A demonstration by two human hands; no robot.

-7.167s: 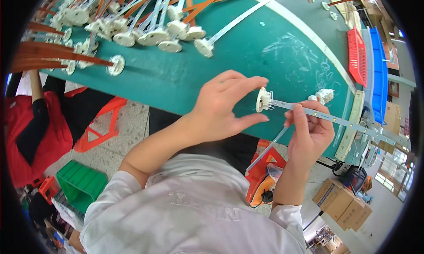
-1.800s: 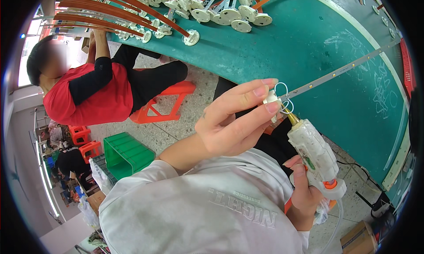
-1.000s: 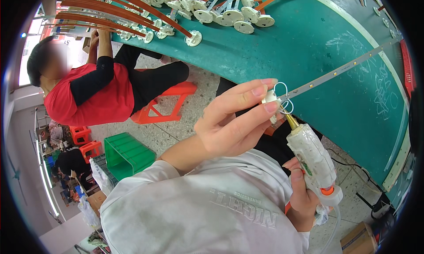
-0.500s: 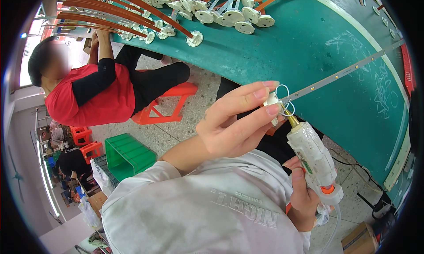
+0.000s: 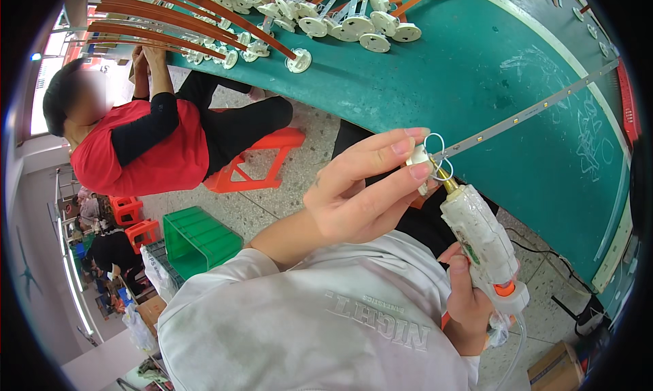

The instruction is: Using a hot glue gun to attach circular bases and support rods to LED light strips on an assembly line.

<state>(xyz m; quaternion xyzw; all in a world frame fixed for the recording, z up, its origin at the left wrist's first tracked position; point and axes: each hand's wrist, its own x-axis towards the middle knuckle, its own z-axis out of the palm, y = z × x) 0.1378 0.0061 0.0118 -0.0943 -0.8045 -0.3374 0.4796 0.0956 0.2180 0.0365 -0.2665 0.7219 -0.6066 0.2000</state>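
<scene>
LED strip [image 5: 530, 113] with white base [image 5: 416, 154]: spanning frame centre to upper right. Left hand [image 5: 360, 190]: pinching base between fingertips, nearly closed. Wire loops [image 5: 435, 134]: curling at joint. Glue gun [image 5: 479, 234]: pointing nozzle into joint. Right hand [image 5: 469, 306]: gripping gun handle, lower right. Step: apparently gluing joint; next move likely calling for steady base, fingertips avoiding nozzle. Similar pieces [image 5: 357, 28]: lying on green table [image 5: 435, 78], upper centre.
</scene>
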